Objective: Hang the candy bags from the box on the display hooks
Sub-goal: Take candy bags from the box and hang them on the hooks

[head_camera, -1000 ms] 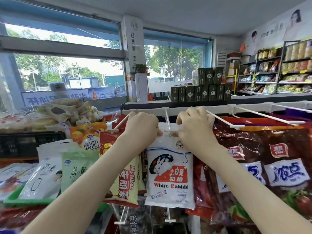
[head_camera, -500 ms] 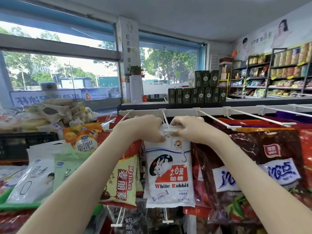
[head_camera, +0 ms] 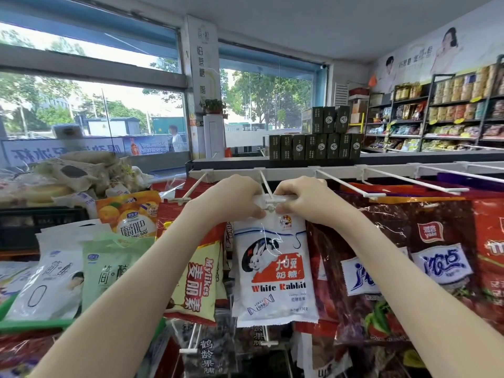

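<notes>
A white White Rabbit candy bag [head_camera: 272,274] hangs upright in the middle of the display. My left hand [head_camera: 231,200] pinches its top left corner and my right hand [head_camera: 305,199] pinches its top right corner. Between the two hands sits the tip of a white display hook [head_camera: 268,196], right at the bag's top edge. The hook runs back to a white rail [head_camera: 341,170]. The bag's hang hole is hidden by my fingers. The box of candy bags is out of view.
More white hooks [head_camera: 414,184] jut forward along the rail to the right. Dark red snack bags [head_camera: 409,263] hang right of the candy bag, a yellow Mylikes bag [head_camera: 199,282] left of it. Lower hooks [head_camera: 268,342] poke out beneath. Pale bags fill a green tray [head_camera: 32,323].
Both hands have come closer together at the hook tip, and the bag's top now sits at the hook's end. The camera has tilted a little, so the display sits lower in view.
</notes>
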Motion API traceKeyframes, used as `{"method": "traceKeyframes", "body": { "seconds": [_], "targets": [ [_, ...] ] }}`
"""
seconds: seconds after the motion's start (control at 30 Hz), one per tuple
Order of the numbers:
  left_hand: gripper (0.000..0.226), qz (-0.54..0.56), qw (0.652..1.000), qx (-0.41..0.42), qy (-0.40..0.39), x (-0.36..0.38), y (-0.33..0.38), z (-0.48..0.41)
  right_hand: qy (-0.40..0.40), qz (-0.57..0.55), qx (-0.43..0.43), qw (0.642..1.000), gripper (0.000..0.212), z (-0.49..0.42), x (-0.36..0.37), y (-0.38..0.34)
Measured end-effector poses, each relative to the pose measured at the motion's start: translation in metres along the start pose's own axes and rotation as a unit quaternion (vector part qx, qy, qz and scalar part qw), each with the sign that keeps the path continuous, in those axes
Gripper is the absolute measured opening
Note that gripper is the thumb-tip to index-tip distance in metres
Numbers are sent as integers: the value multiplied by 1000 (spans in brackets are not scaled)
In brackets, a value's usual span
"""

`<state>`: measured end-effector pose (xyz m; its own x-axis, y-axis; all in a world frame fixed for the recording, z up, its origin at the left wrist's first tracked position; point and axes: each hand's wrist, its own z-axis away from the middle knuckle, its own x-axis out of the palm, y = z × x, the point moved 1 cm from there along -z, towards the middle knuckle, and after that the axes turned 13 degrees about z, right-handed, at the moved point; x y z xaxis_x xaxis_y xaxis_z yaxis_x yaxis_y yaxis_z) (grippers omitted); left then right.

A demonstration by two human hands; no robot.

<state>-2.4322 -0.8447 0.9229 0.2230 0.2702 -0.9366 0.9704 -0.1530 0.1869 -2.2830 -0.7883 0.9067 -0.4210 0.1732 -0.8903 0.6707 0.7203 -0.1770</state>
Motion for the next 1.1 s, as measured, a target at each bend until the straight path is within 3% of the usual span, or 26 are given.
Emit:
{"method": "traceKeyframes", "body": {
  "seconds": [0.13, 0.23, 0.37, 0.67, 0.77, 0.83, 0.9, 1.03, 1.1],
  "targets": [
    [34, 3, 1000, -8, 29, 6, -2, 2, 20, -3, 8, 1000, 17, 0, 6, 2],
    [33, 13, 999, -5, 41, 8, -3, 4, 27, -20, 6, 999, 20, 1, 7, 4],
    [34, 24, 999, -3, 27, 7, -3, 4, 11, -29, -13, 999, 6, 2, 6, 8],
    [26, 16, 999, -20, 44, 7, -2, 1, 109, 113, 27, 987, 9, -2, 19, 0],
    [27, -1, 998, -33, 44, 9, 3, 6, 176, 165, 33, 970, 10, 10, 19, -5],
    [32, -37, 995, -37, 86, 13, 9, 16, 240, 217, 12, 946, 16, 23, 21, -6],
    [33, -81, 981, -32, 176, 20, 18, 34, 283, 208, -30, 936, 20, 40, 22, -5],
    [27, -67, 937, 23, 341, 38, 49, 69, 255, 178, -105, 945, 28, 77, 22, 9],
    [30, -51, 936, 61, 343, 48, 64, 71, 248, 173, -115, 946, 26, 93, 19, 22]
  ]
}}
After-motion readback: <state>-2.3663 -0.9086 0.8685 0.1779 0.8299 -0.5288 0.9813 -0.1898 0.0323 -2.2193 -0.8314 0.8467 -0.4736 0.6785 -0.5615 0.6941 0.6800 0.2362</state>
